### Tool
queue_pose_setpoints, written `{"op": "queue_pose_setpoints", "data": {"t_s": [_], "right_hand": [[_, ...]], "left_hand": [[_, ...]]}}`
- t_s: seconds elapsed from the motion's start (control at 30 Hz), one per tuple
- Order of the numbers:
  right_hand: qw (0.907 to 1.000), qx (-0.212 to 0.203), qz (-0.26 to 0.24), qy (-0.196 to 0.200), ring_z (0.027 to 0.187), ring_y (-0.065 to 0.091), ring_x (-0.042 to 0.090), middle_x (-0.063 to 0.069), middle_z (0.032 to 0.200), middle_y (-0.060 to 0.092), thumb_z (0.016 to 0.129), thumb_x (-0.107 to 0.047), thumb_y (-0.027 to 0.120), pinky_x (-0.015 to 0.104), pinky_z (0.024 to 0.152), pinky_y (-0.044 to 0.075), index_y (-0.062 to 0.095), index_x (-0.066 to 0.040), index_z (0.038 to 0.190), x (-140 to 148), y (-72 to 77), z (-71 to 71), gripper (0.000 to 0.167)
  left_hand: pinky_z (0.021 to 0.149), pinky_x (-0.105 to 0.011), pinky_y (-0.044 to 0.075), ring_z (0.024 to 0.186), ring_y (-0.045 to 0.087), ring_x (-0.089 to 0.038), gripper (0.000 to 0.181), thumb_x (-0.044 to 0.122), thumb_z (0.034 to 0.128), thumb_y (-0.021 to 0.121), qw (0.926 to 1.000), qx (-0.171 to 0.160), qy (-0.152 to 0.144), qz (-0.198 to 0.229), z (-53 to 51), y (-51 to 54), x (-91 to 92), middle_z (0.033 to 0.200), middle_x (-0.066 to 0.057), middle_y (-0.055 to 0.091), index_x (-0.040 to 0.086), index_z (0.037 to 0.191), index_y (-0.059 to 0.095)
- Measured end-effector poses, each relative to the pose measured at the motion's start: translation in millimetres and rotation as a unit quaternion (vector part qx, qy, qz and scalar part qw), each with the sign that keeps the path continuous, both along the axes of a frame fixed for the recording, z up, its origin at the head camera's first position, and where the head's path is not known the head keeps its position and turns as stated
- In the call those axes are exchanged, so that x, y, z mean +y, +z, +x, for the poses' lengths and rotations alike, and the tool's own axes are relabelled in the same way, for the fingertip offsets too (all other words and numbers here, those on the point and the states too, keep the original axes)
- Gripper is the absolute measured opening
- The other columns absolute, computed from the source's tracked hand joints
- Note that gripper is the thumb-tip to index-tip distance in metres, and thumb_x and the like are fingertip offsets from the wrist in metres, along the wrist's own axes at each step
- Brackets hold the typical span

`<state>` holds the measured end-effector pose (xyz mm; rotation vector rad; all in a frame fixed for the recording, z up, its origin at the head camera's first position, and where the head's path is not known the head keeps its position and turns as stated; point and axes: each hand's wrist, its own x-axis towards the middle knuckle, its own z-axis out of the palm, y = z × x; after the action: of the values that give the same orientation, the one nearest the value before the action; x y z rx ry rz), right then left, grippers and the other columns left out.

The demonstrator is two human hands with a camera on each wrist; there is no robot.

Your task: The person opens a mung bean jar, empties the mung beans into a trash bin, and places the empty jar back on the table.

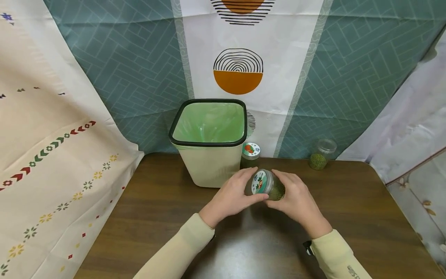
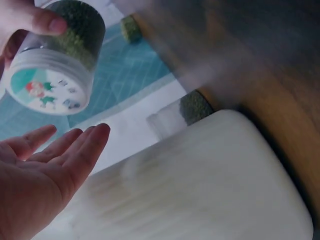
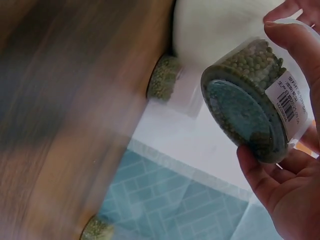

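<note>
My right hand (image 1: 296, 197) grips a clear plastic jar (image 1: 277, 190) of small green beans, tilted on its side above the table. Its thumb and fingers curl round the jar body, as the right wrist view shows; a barcode label (image 3: 287, 102) is on the side. The round lid (image 1: 259, 182), printed with a cartoon figure, faces my left hand (image 1: 237, 192). In the left wrist view that hand's fingers (image 2: 85, 155) are extended just short of the lid (image 2: 47, 92), with a gap between them, and it holds nothing.
A pale green bin (image 1: 212, 164) with a black rim and green liner stands left of the hands. Behind its right side is another lidded jar (image 1: 251, 151). A third jar (image 1: 318, 159), partly filled with green beans, stands at the table's back right edge, before a patterned curtain (image 1: 348, 77).
</note>
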<state>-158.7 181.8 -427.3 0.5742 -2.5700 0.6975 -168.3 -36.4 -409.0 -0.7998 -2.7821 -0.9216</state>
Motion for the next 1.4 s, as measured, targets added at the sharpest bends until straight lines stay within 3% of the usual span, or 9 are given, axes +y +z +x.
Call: {"op": "queue_pose_setpoints", "data": {"t_s": [0.3, 0.4, 0.53, 0.73, 0.93, 1.17, 1.4], "right_hand": [[0.9997, -0.005, 0.011, 0.020, 0.112, 0.055, 0.022, 0.006, 0.122, 0.059, 0.054, -0.038, 0.088, 0.042, 0.089, 0.051, 0.052, -0.013, 0.133, -5.4, 2.9, 5.0, 0.090], [0.9997, -0.009, 0.006, 0.024, 0.113, 0.055, 0.022, 0.005, 0.123, 0.059, 0.053, -0.037, 0.088, 0.041, 0.089, 0.051, 0.052, -0.012, 0.132, -6.1, 1.0, 6.5, 0.091], [0.9989, -0.034, -0.005, 0.031, 0.114, 0.056, 0.020, 0.002, 0.125, 0.059, 0.053, -0.041, 0.087, 0.039, 0.090, 0.051, 0.052, -0.012, 0.132, -7.3, -3.2, 8.8, 0.090], [0.9958, -0.077, -0.031, 0.039, 0.114, 0.057, 0.017, -0.001, 0.128, 0.057, 0.058, -0.045, 0.086, 0.037, 0.090, 0.051, 0.049, -0.019, 0.135, -4.9, -5.2, 10.0, 0.090], [0.9917, -0.115, -0.029, 0.050, 0.122, 0.052, 0.023, 0.003, 0.138, 0.050, 0.059, -0.043, 0.086, 0.041, 0.093, 0.049, 0.042, -0.021, 0.140, -1.1, -0.8, 10.1, 0.095], [0.9936, -0.085, -0.044, 0.059, 0.116, 0.057, 0.016, -0.001, 0.133, 0.055, 0.057, -0.043, 0.087, 0.034, 0.086, 0.053, 0.047, -0.020, 0.138, -1.6, 0.9, 12.6, 0.093], [0.9954, -0.070, -0.050, 0.042, 0.107, 0.062, 0.014, 0.000, 0.127, 0.059, 0.055, -0.042, 0.087, 0.032, 0.078, 0.055, 0.051, -0.020, 0.133, -1.9, 1.1, 15.3, 0.088]], "left_hand": [[0.090, -0.030, 0.048, 0.113, 0.050, -0.009, 0.098, 0.077, 0.0691, 0.056, 0.9983, -0.055, -0.014, 0.014, -1.4, -6.9, 7.2, 0.140, 0.006, 0.042, 0.029, 0.148, 0.023], [0.087, -0.028, 0.049, 0.110, 0.052, -0.007, 0.094, 0.072, 0.0695, 0.062, 0.9964, -0.074, -0.017, 0.038, -2.1, -7.9, 8.2, 0.137, 0.008, 0.045, 0.028, 0.145, 0.028], [0.078, -0.022, 0.050, 0.098, 0.055, -0.004, 0.083, 0.062, 0.0670, 0.071, 0.9909, -0.101, -0.017, 0.087, -3.1, -10.3, 9.4, 0.120, 0.012, 0.053, 0.024, 0.134, 0.041], [0.073, -0.020, 0.050, 0.090, 0.055, -0.003, 0.075, 0.056, 0.0613, 0.079, 0.9907, -0.089, -0.006, 0.103, -4.4, -9.1, 9.0, 0.107, 0.015, 0.055, 0.026, 0.123, 0.049], [0.076, -0.020, 0.050, 0.095, 0.053, -0.004, 0.078, 0.049, 0.0622, 0.081, 0.9936, -0.062, -0.037, 0.086, -7.1, -2.8, 3.3, 0.114, 0.012, 0.054, 0.022, 0.128, 0.048], [0.084, -0.026, 0.050, 0.106, 0.052, -0.003, 0.075, 0.050, 0.0644, 0.079, 0.9868, -0.056, -0.080, 0.130, -6.6, -3.5, -6.2, 0.125, 0.017, 0.051, 0.037, 0.130, 0.046], [0.085, -0.024, 0.051, 0.107, 0.055, -0.007, 0.082, 0.051, 0.0651, 0.080, 0.9771, -0.104, -0.085, 0.165, -8.7, -8.2, -8.2, 0.130, 0.013, 0.053, 0.032, 0.136, 0.044]]}}
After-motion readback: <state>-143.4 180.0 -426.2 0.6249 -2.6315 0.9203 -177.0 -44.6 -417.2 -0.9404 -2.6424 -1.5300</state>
